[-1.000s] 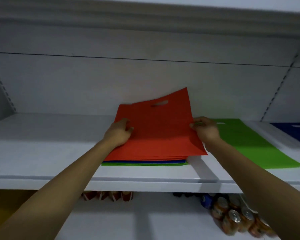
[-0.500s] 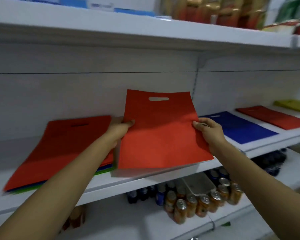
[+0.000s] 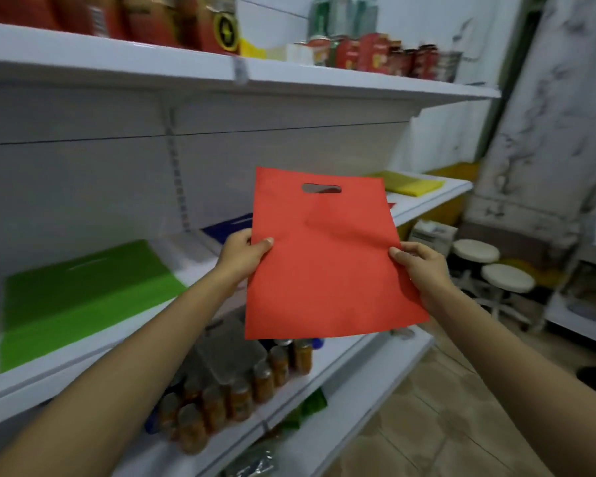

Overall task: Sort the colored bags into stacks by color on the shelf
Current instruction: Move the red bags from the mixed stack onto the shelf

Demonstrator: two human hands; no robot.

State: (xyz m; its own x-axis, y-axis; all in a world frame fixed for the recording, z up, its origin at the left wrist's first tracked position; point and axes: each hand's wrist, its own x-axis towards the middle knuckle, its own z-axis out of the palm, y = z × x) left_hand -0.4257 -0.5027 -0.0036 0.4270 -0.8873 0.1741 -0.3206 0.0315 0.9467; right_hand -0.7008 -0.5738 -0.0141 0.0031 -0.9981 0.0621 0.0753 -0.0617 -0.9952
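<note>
I hold a flat red bag [image 3: 327, 259] with a cut-out handle up in the air in front of the white shelf [image 3: 193, 246]. My left hand [image 3: 243, 258] pinches its left edge and my right hand [image 3: 418, 270] pinches its right edge. On the shelf a green bag [image 3: 80, 297] lies flat at the left. A blue bag [image 3: 226, 227] shows just behind my left hand, mostly hidden. A yellow bag [image 3: 410, 184] lies at the shelf's far right end. A sliver of red [image 3: 391, 205] peeks out beside the held bag's right edge.
The upper shelf [image 3: 289, 77] carries packets and jars. Below, a lower shelf [image 3: 341, 359] holds several bottles and cans [image 3: 241, 387]. Two round white stools [image 3: 492, 266] stand on the tiled floor at the right, next to a marble-look wall.
I have carried the red bag rightward along the shelf. The mixed pile it came from is out of view; the green bag now lies at the left and the yellow bag appears ahead.
</note>
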